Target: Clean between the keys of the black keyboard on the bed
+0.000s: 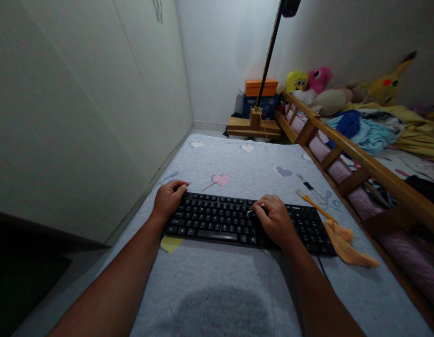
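Observation:
A black keyboard (209, 215) lies across the bed cover in front of me. My left hand (168, 200) is closed round its upper left corner, fingers curled over the far edge. Between the fingertips of my right hand (275, 217) is a cotton swab (251, 210), its white tip close to the keys right of the middle. That hand rests over the right part of the keyboard and hides some keys. A second cotton swab (210, 185) lies on the cover just beyond the keyboard.
Right of the keyboard lie a yellow-handled brush (318, 206), an orange cloth (352, 245) and a thin wire tool with a black band (308, 186). A wooden bed rail (364, 161) runs along the right, a pale wardrobe (90, 103) along the left. The keyboard cable (323, 269) trails toward me.

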### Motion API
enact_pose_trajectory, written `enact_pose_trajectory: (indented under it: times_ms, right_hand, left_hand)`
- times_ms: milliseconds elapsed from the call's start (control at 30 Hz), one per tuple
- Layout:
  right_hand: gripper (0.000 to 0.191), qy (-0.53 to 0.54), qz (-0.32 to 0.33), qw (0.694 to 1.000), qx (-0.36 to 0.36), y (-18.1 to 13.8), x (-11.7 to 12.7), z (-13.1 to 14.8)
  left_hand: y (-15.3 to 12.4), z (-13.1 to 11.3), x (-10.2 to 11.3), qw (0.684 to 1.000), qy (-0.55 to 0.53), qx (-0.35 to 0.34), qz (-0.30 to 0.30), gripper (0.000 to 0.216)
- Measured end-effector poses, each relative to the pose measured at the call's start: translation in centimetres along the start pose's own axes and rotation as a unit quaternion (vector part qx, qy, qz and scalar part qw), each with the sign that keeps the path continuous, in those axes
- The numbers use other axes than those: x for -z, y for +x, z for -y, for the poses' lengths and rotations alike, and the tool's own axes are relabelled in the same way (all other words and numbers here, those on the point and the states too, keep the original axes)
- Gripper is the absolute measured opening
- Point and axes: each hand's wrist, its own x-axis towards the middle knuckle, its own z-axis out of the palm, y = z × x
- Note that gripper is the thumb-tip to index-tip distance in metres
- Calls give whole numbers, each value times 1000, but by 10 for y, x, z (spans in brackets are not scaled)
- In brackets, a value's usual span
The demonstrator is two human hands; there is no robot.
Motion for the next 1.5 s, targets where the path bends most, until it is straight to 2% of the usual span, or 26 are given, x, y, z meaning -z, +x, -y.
enact_pose_trajectory:
  times_ms: [700,1500]
  right_hand:
    - [22,-4,-6,1000,-20,2,8,-3]
    - [21,-25,-21,999,-21,2,7,-9]
  left_hand:
    - [0,0,1,1000,0,3,2,34]
    - [0,1,1,1000,1,4,2,35]
